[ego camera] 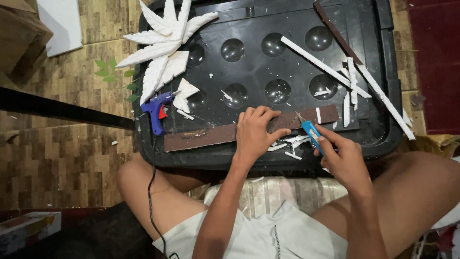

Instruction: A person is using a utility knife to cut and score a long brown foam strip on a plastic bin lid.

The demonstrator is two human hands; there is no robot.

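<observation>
My left hand (pixel 255 130) presses flat on a long brown strip (pixel 201 136) that lies across the front of a black moulded tray (pixel 383 139). A blue utility knife (pixel 311 134) is gripped in my right hand (pixel 342 158), its blade tip touching the strip's edge just right of my left fingers. Small white foam offcuts (pixel 290 144) lie between the two hands.
A blue glue gun (pixel 155 110) with a black cord rests at the tray's left edge. White foam leaves (pixel 163 48) lie at the back left, long white strips (pixel 326 67) at the right. A dark bar (pixel 57 109) crosses the wooden floor on the left. My bare knees flank the tray.
</observation>
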